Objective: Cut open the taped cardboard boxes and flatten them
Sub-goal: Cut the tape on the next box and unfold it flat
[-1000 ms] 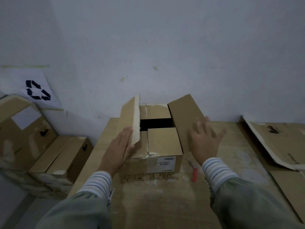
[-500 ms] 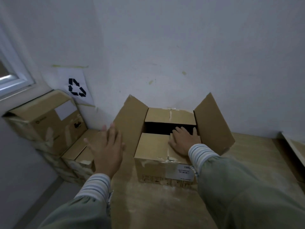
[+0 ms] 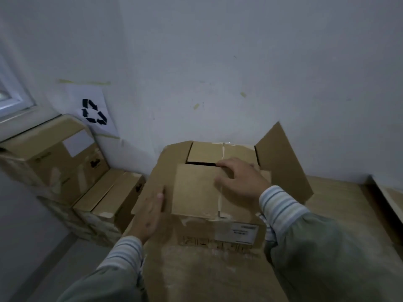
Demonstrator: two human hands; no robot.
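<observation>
A brown cardboard box (image 3: pixel 196 192) sits on a wooden table (image 3: pixel 340 205), close to a white wall (image 3: pixel 239 62). Its two big side flaps stick out, one to the left and one up on the right. The two smaller flaps lie almost flat over the top, with a thin dark gap (image 3: pixel 201 164) between them. The gap is too dark to show what is inside the box. A white label (image 3: pixel 239 233) is stuck on the front side.

The right hand (image 3: pixel 239 182) lies on the near flap with its fingers spread out and loose, the fingertips at the edge of the gap. It is not gripping anything. The left hand (image 3: pixel 150 214) is flat and open, pressed against the left flap by the box's corner.

To the left of the table, more cardboard boxes (image 3: pixel 65 171) are stacked below a window. They are all shut, so their insides are hidden. A paper sign (image 3: pixel 93 112) with black recycling arrows is taped to the wall above them.
</observation>
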